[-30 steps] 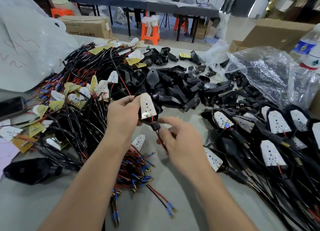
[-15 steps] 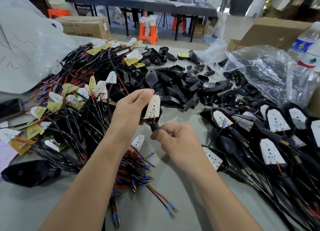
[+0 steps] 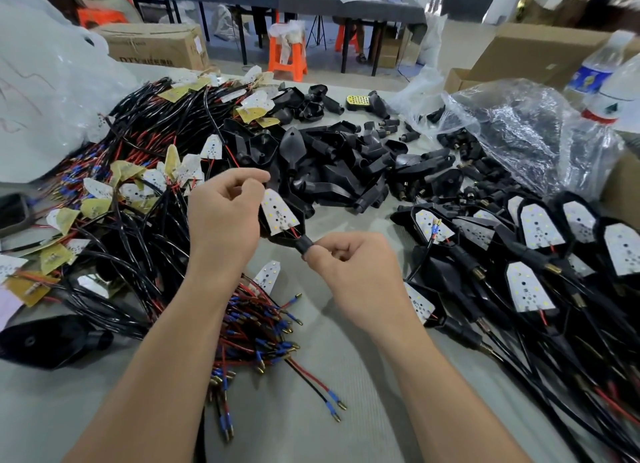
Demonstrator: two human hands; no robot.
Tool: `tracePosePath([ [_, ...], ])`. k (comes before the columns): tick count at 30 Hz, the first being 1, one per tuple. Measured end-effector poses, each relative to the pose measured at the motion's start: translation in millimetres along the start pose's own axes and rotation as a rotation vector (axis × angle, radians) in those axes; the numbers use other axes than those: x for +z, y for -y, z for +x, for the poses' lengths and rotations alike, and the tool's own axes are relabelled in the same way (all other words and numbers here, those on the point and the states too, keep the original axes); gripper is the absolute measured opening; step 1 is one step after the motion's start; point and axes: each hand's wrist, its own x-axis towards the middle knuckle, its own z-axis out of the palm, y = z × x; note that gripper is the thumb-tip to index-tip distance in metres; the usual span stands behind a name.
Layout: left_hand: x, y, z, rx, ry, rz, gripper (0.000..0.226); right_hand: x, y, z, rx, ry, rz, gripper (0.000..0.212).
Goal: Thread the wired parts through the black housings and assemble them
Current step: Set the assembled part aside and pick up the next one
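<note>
My left hand (image 3: pixel 225 216) holds a black housing (image 3: pixel 290 234) at its wide end, fingers curled beside the white LED board (image 3: pixel 277 211) that lies in it. My right hand (image 3: pixel 356 272) pinches the housing's narrow stem (image 3: pixel 304 244) between thumb and forefinger. Red and black wires run from the board into the stem. A heap of wired LED boards (image 3: pixel 138 192) lies to the left, with a pile of empty black housings (image 3: pixel 339 168) behind my hands. Assembled units (image 3: pixel 540 234) lie in rows on the right.
Loose wire ends with blue crimps (image 3: pixel 256 331) spread under my forearms on the grey table (image 3: pixel 346 376). A clear plastic bag (image 3: pixel 519 130) and water bottles (image 3: pixel 609 81) stand at the right, a white bag (image 3: pixel 45 98) at the left, cardboard boxes (image 3: pixel 156 45) behind.
The housing with its board has tilted so the stem points right and down. My right hand has slid up the wire to the stem's end. My left fingers have curled in.
</note>
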Motion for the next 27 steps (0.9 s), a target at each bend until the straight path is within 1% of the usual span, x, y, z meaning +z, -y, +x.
tracePosePath([
  [2, -1.8, 2.7, -1.5, 0.123, 0.016, 0.171, 0.027, 1.4, -0.3, -0.5, -0.027, -0.017, -0.024, 0.014],
  [4, -1.8, 2.5, -4.6, 0.199, 0.023, 0.279, 0.027, 2.5, -1.6, 0.0, -0.032, -0.055, -0.074, 0.012],
  [6, -2.7, 2.1, -4.7, 0.238, 0.025, 0.31, 0.027, 2.4, -2.4, 0.9, -0.031, -0.1, -0.095, 0.014],
  [8, -3.7, 0.4, -5.8, 0.272, 0.036, 0.359, 0.024, 1.5, -2.2, 1.1, -0.051, -0.14, -0.082, 0.021],
  [10, -2.4, -2.4, -7.1, 0.263, 0.06, 0.369, 0.021, 0.8, -1.1, 0.4, -0.082, -0.165, -0.079, 0.029],
  [11, -1.3, -3.5, -7.1, 0.221, 0.081, 0.325, 0.019, 0.3, -0.4, 0.1, -0.094, -0.173, -0.076, 0.033],
  [13, -1.3, -3.8, -3.6, 0.035, 0.178, 0.098, 0.022, -0.8, 0.3, 0.3, -0.113, -0.185, -0.071, 0.039],
  [15, -4.2, -4.6, 1.5, -0.202, 0.33, -0.158, 0.019, -1.7, 1.6, 0.4, -0.12, -0.18, -0.073, 0.038],
  [16, -5.4, -4.8, 3.1, -0.28, 0.389, -0.218, 0.015, -3.0, 2.6, 1.0, -0.122, -0.177, -0.078, 0.035],
  [17, -6.3, -4.3, 4.4, -0.315, 0.409, -0.237, 0.015, -5.9, 4.7, 1.9, -0.122, -0.184, -0.078, 0.029],
  [19, -7.4, -2.4, 7.2, -0.333, 0.333, -0.258, 0.019, -19.0, 8.4, 4.4, -0.12, -0.24, -0.088, 0.013],
  [20, -8.4, -1.6, 9.3, -0.337, 0.278, -0.275, 0.022, -29.9, 8.8, 6.7, -0.127, -0.294, -0.15, 0.014],
  [21, -10.4, -0.4, 12.3, -0.345, 0.228, -0.294, 0.023, -43.1, 8.8, 9.3, -0.128, -0.341, -0.253, 0.02],
  [22, -12.9, 0.5, 15.0, -0.354, 0.182, -0.313, 0.025, -57.2, 9.4, 12.0, -0.114, -0.361, -0.378, 0.03],
  [23, -15.4, 1.8, 18.0, -0.36, 0.131, -0.326, 0.027, -69.8, 11.2, 15.2, -0.091, -0.335, -0.53, 0.04],
  [24, -17.4, 3.6, 21.3, -0.362, 0.075, -0.333, 0.027, -78.5, 13.0, 19.8, -0.066, -0.252, -0.71, 0.047],
  [25, -18.8, 6.1, 24.2, -0.359, 0.024, -0.323, 0.027, -83.0, 14.2, 25.4, -0.035, -0.124, -0.895, 0.052],
  [26, -18.9, 8.0, 26.4, -0.345, -0.015, -0.296, 0.026, -84.3, 14.7, 31.4, -0.009, 0.021, -1.045, 0.053],
  [27, -18.8, 9.6, 27.7, -0.32, -0.044, -0.264, 0.027, -83.3, 14.4, 36.2, 0.002, 0.141, -1.136, 0.052],
])
